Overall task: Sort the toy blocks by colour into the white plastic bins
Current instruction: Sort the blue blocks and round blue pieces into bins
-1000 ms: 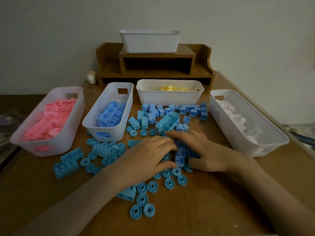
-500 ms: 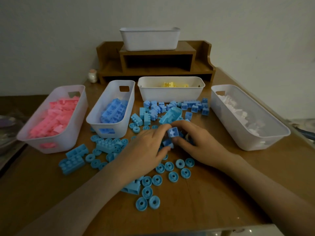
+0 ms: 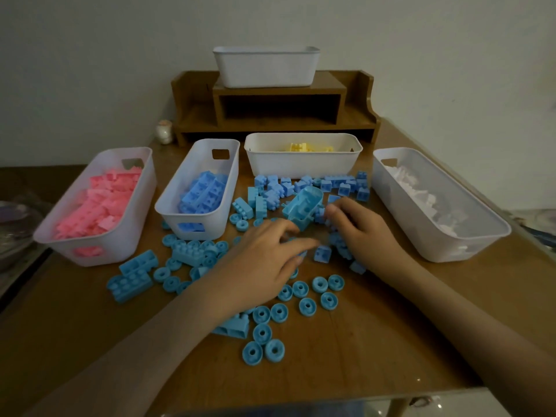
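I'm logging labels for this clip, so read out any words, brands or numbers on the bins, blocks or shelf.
None can be read. The white bins, blue blocks and wooden shelf show no words, numbers or logos; the small jar is too blurred to tell.

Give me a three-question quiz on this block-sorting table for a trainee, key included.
1. True or false: every loose toy block on the brown wooden table is blue.
2. Which bin stands between the white plastic bin of pink blocks and the white plastic bin of yellow blocks?
A) the white plastic bin of blue blocks
B) the bin of white blocks
C) a bin of green blocks
3. Fill in: the fifth white plastic bin stands on top of the brown wooden desk ____.

Key: 1 true; 2 A; 3 shelf.
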